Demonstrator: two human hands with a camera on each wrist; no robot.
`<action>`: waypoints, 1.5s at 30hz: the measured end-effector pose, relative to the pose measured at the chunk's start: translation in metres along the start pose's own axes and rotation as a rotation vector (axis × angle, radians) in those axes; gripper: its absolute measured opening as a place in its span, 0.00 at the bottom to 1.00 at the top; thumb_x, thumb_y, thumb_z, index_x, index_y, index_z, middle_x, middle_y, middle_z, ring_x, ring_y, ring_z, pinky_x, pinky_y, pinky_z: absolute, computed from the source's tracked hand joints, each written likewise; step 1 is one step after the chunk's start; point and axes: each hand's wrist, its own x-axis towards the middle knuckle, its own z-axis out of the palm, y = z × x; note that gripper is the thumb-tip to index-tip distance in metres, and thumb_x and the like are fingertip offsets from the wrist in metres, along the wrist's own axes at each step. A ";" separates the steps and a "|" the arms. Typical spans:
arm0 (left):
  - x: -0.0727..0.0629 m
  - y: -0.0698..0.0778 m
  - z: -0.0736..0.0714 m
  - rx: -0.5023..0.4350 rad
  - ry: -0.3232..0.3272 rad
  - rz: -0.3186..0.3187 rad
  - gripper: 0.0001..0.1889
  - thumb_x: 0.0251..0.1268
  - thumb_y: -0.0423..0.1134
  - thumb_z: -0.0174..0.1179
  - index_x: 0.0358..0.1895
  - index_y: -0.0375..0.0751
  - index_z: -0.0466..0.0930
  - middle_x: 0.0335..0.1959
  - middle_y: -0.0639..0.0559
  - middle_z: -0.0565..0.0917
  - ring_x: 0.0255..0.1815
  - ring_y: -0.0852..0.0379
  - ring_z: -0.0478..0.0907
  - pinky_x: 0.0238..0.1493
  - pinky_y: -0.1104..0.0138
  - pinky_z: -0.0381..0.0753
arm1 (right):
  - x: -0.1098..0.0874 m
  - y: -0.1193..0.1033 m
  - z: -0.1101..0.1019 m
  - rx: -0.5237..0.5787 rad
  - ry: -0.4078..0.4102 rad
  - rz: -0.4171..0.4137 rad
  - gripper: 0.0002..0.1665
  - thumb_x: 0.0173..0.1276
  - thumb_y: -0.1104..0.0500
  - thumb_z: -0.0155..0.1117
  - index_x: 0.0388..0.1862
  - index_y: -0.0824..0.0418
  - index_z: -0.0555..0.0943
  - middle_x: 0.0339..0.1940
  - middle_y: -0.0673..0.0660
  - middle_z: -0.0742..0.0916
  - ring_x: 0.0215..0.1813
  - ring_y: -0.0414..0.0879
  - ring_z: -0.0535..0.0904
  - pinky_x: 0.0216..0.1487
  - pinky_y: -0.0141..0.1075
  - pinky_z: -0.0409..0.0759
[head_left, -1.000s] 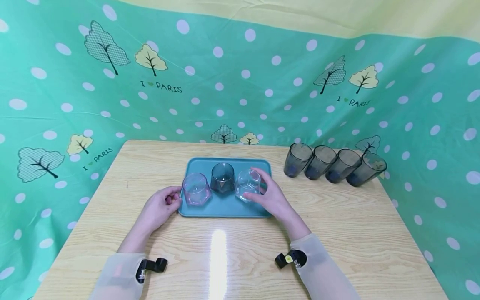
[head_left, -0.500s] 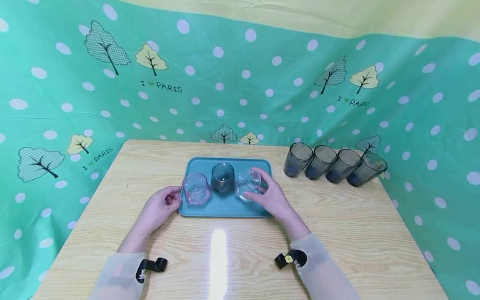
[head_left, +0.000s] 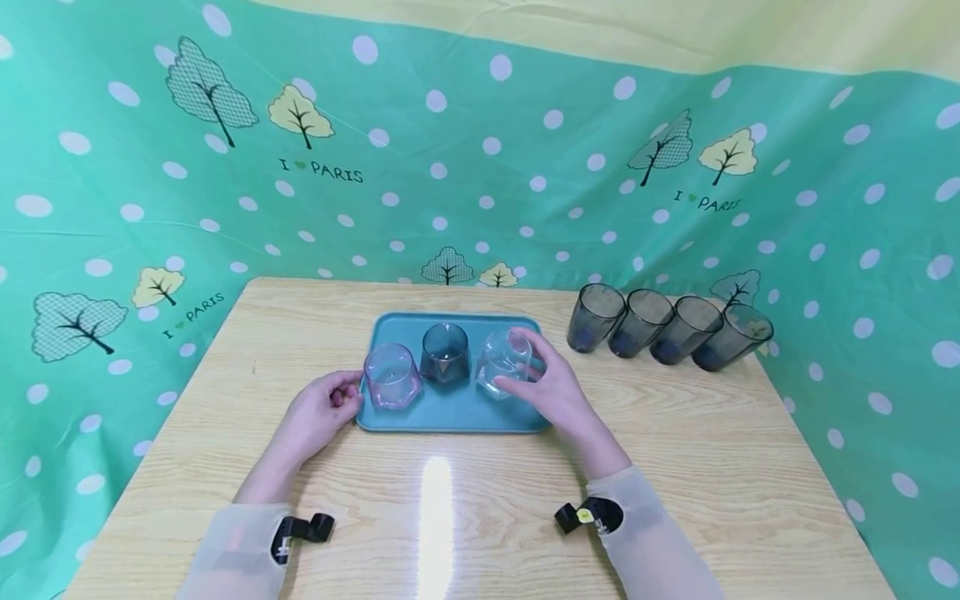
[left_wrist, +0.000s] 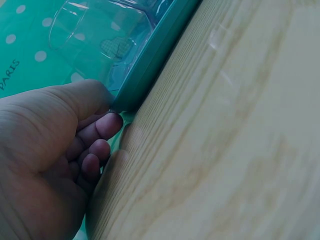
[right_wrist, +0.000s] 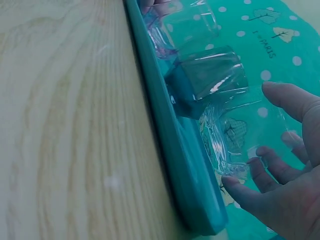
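Observation:
On a blue tray (head_left: 450,414) stand a pinkish glass (head_left: 392,382) at the left and a smoky grey glass (head_left: 445,358) in the middle. My left hand (head_left: 318,414) pinches the tray's left edge; in the left wrist view the thumb and curled forefinger (left_wrist: 107,125) meet at its corner. With thumb and fingers around its sides, my right hand (head_left: 558,392) holds a clear faceted glass (head_left: 497,357) over the right part of the tray. The right wrist view shows this clear glass (right_wrist: 235,132) between thumb and fingers, beside the grey glass (right_wrist: 210,77).
Several tall dark tumblers (head_left: 597,321) stand in a slanting row at the table's back right, the rightmost one leaning outward in view. A green dotted curtain (head_left: 480,150) hangs behind the wooden table (head_left: 712,450). Both wrists carry small black cameras (head_left: 321,527).
My right hand and the clear glass have shifted slightly to the right and back, widening the gap to the grey glass. The left hand and tray look unmoved.

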 end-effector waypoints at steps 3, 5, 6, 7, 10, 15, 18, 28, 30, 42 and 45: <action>0.000 0.000 0.000 0.001 -0.004 -0.004 0.21 0.77 0.32 0.66 0.69 0.30 0.83 0.42 0.49 0.84 0.42 0.53 0.77 0.44 0.66 0.77 | -0.001 -0.001 -0.006 0.002 -0.003 -0.025 0.50 0.68 0.58 0.85 0.86 0.48 0.70 0.82 0.58 0.74 0.77 0.63 0.75 0.76 0.54 0.75; 0.001 0.000 0.000 0.002 -0.007 -0.003 0.21 0.77 0.32 0.66 0.69 0.30 0.83 0.43 0.49 0.84 0.42 0.53 0.77 0.44 0.66 0.77 | -0.003 -0.001 -0.010 -0.001 0.003 -0.035 0.50 0.69 0.57 0.85 0.86 0.49 0.70 0.82 0.58 0.74 0.78 0.62 0.74 0.77 0.53 0.74; 0.001 0.000 0.000 0.002 -0.007 -0.002 0.21 0.77 0.32 0.66 0.69 0.30 0.83 0.42 0.49 0.84 0.42 0.54 0.77 0.44 0.66 0.77 | -0.003 -0.002 -0.012 -0.003 0.009 -0.037 0.50 0.69 0.57 0.85 0.86 0.48 0.70 0.82 0.58 0.74 0.79 0.61 0.73 0.77 0.53 0.74; 0.001 0.000 -0.001 0.002 -0.007 -0.001 0.21 0.77 0.32 0.66 0.69 0.30 0.83 0.42 0.49 0.84 0.42 0.54 0.77 0.44 0.66 0.77 | -0.005 -0.003 -0.015 -0.003 0.013 -0.039 0.50 0.69 0.57 0.84 0.86 0.48 0.70 0.81 0.58 0.74 0.80 0.60 0.72 0.77 0.53 0.74; 0.001 0.000 -0.001 0.006 -0.004 0.008 0.21 0.77 0.32 0.66 0.69 0.30 0.83 0.42 0.49 0.84 0.41 0.54 0.77 0.43 0.66 0.77 | -0.007 -0.002 -0.023 0.006 0.029 -0.048 0.50 0.69 0.58 0.84 0.86 0.49 0.70 0.81 0.59 0.74 0.82 0.57 0.70 0.78 0.52 0.73; 0.001 0.000 -0.001 0.004 -0.004 0.010 0.21 0.77 0.31 0.66 0.68 0.29 0.83 0.42 0.49 0.84 0.41 0.53 0.77 0.43 0.66 0.77 | -0.011 0.001 -0.036 0.015 0.046 -0.060 0.48 0.70 0.60 0.83 0.85 0.53 0.70 0.82 0.63 0.73 0.84 0.58 0.66 0.81 0.54 0.69; 0.001 -0.001 -0.001 0.004 -0.004 0.010 0.21 0.77 0.31 0.65 0.68 0.29 0.83 0.42 0.49 0.84 0.41 0.53 0.77 0.43 0.66 0.77 | -0.014 0.004 -0.045 0.001 0.062 -0.067 0.48 0.71 0.60 0.82 0.85 0.53 0.70 0.81 0.62 0.73 0.85 0.57 0.65 0.82 0.55 0.67; 0.000 0.000 -0.001 -0.002 -0.009 -0.004 0.21 0.77 0.32 0.66 0.69 0.29 0.83 0.43 0.49 0.84 0.42 0.53 0.77 0.44 0.67 0.77 | -0.022 0.011 -0.071 -0.003 0.113 -0.062 0.47 0.72 0.58 0.82 0.85 0.53 0.70 0.80 0.58 0.76 0.83 0.53 0.67 0.82 0.55 0.66; 0.000 0.001 -0.001 -0.006 -0.010 -0.006 0.21 0.77 0.32 0.66 0.69 0.29 0.83 0.43 0.49 0.84 0.43 0.53 0.77 0.44 0.67 0.77 | -0.023 0.012 -0.075 -0.002 0.119 -0.056 0.47 0.72 0.58 0.81 0.85 0.54 0.69 0.81 0.59 0.75 0.84 0.53 0.67 0.82 0.55 0.65; -0.001 0.003 -0.001 -0.004 -0.015 -0.017 0.21 0.78 0.32 0.66 0.69 0.29 0.83 0.43 0.49 0.84 0.43 0.53 0.77 0.44 0.67 0.77 | -0.030 0.021 -0.096 -0.025 0.152 -0.030 0.47 0.74 0.59 0.80 0.86 0.54 0.68 0.82 0.57 0.74 0.85 0.54 0.63 0.84 0.55 0.62; 0.000 0.003 -0.001 -0.002 -0.014 -0.015 0.21 0.78 0.32 0.66 0.69 0.28 0.83 0.43 0.48 0.84 0.43 0.53 0.77 0.44 0.67 0.77 | -0.032 0.024 -0.100 -0.031 0.146 -0.020 0.48 0.74 0.58 0.80 0.87 0.54 0.66 0.83 0.57 0.73 0.86 0.55 0.62 0.84 0.56 0.61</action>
